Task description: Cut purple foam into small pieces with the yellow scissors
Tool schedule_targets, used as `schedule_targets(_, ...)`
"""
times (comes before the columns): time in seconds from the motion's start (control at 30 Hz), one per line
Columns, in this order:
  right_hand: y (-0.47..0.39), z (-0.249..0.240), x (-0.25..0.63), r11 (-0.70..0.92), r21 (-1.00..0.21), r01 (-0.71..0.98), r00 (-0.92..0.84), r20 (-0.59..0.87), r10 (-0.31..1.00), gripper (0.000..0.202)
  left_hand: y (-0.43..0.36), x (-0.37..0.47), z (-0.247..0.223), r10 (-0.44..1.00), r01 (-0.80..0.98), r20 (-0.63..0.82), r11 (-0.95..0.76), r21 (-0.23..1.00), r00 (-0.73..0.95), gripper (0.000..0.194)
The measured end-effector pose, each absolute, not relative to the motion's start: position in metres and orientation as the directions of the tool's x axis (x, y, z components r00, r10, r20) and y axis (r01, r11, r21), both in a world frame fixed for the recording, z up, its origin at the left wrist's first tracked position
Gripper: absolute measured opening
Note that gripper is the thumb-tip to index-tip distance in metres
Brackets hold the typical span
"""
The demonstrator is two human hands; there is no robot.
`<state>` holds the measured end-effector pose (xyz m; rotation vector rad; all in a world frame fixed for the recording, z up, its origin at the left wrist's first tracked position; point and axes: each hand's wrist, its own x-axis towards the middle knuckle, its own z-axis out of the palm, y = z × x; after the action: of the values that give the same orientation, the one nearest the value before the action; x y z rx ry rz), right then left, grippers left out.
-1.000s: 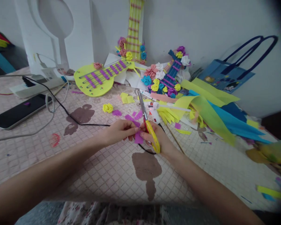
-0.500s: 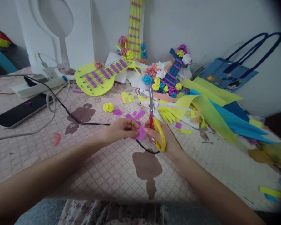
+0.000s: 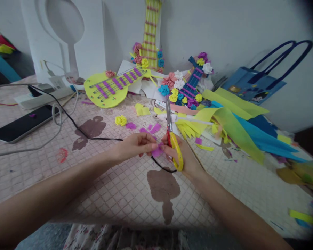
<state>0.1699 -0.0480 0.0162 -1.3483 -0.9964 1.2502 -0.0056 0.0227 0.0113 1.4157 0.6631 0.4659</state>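
Between my two hands is a small purple paper piece. My left hand pinches its left side between thumb and fingers. The fingertips of my right hand pinch its right side, and the same hand holds scissors with yellow and red handles, blades pointing away and closed. Loose purple scraps lie just beyond my fingers, near a yellow paper flower. A black cable passes beneath my hands.
Behind are a yellow paper guitar, a blue guitar with paper flowers and a tall yellow neck. Paper strips and a blue bag lie right. A phone and a power strip are left.
The purple piece looks more crumpled or folded between my fingertips, which have shifted slightly on it. The scissors have stayed in my right hand.
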Motion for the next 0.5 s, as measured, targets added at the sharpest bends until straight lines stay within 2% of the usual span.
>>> schedule_targets(0.13, -0.0483, 0.0154, 0.1710, -0.158, -0.985, -0.071, 0.114, -0.166, 0.980, 0.031, 0.0249, -0.0045, 0.0025, 0.633, 0.014, -0.112, 0.158, 0.987, 0.766, 0.032)
schedule_targets(0.3, -0.0486, 0.0160, 0.1725, -0.146, -0.987, -0.070, 0.128, -0.154, 0.980, 0.030, 0.0279, -0.0076, 0.0050, 0.666, 0.016, -0.076, 0.095, 0.995, 0.742, 0.030)
schedule_targets(0.5, -0.0497, 0.0170, 0.1728, -0.133, -0.988, -0.084, 0.126, -0.143, 0.982, 0.031, 0.0270, -0.0083, 0.0079, 0.639, -0.013, -0.023, 0.052, 0.999, 0.769, 0.030)
